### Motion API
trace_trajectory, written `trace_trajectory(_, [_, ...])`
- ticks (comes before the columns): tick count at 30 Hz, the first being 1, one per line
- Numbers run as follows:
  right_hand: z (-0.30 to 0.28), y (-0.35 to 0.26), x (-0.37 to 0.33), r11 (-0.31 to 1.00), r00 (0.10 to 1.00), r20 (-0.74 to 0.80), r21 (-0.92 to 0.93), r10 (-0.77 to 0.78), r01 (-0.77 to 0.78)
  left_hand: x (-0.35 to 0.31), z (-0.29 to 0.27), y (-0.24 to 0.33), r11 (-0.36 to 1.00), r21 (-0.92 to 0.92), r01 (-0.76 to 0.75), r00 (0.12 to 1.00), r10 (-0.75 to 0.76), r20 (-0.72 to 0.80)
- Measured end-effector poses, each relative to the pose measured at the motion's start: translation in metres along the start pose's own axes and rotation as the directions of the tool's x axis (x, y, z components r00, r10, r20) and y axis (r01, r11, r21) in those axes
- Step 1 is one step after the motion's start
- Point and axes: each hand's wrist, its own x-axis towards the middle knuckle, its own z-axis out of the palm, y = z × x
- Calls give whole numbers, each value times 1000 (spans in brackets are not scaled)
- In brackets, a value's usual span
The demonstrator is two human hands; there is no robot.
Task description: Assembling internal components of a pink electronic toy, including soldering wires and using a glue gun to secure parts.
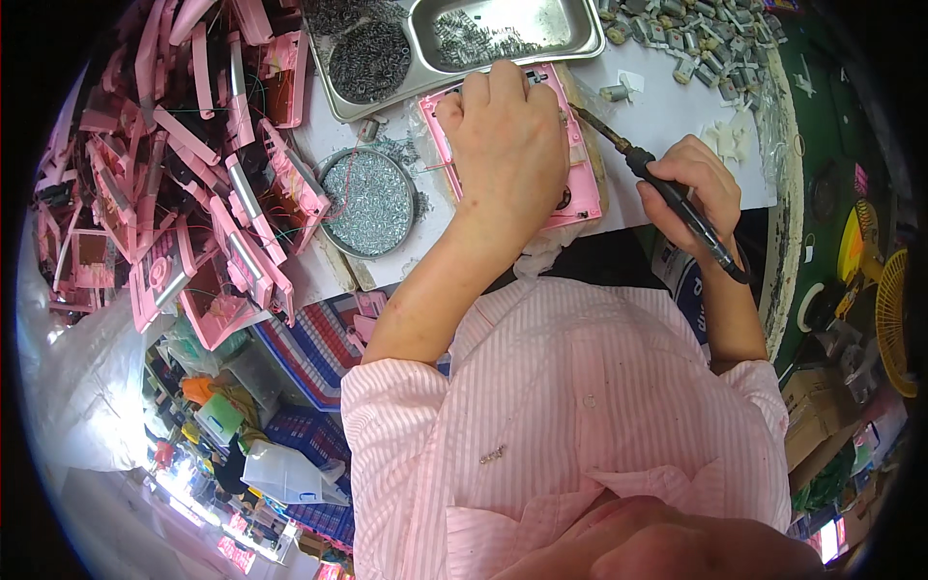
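Observation:
A pink plastic casing (pixel 582 196) lies on the white work surface in front of me, with small parts inside. Over it rests my left hand (pixel 507 145), its fingers bent down onto the far part of the casing; the fingertips are hidden. In my right hand (pixel 698 184) is a soldering iron (pixel 638 162) with a black handle and a thin, brownish metal shaft. Its tip points up and left, close to the casing's right side. To the left of the casing is a small motor (pixel 368 130) with a red wire.
A metal tray (pixel 587 48) of dark springs and small parts stands beyond the casing. Left of it are a round dish (pixel 411 227) of silver screws and heaped pink casings (pixel 208 261) with wires. Several small motors (pixel 710 63) lie far right; a yellow fan (pixel 894 319) stands right.

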Motion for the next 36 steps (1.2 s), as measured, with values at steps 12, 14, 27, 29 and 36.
trace_trajectory(12, [5,-1,4,1000,999,39,-6,15,-14,-1,-1,-1,1000,-4,-12,1000,12,9])
trace_trajectory(14, [4,0,4,1000,999,50,-9,8,-7,0,-1,-1,1000,-6,-11,1000,11,13])
trace_trajectory(27, [-6,-2,-4,999,998,49,-10,39,-39,-1,0,-2,1000,-10,-12,1000,13,6])
trace_trajectory(29, [-5,-2,-2,999,998,48,-8,32,-32,-1,-1,-2,1000,-12,-20,1000,20,0])
trace_trajectory(36, [-4,-2,2,1000,1000,13,-16,21,-21,-2,-1,-2,1000,0,-19,1000,19,14])
